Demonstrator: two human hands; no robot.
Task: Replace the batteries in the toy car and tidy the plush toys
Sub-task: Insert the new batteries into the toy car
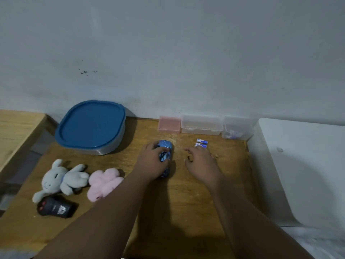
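Nearest, we list a black remote [55, 209], a grey bunny [59, 179] and a pink plush [103, 182] lying left on the table [186, 202]. Mid-table: our left hand [152, 164] lies over the car [165, 156], fingers curled around its body; long axis runs away from us. Our right hand [200, 163] hovers empty, fingers spread. Two batteries [201, 143] lie just beyond its fingertips, so we judge it nearer them. Farthest: blue tub [91, 126], three small boxes [202, 125].

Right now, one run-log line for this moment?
left hand: grips blue toy car on table | right hand: open, empty, beside two batteries | plush toys: untidied
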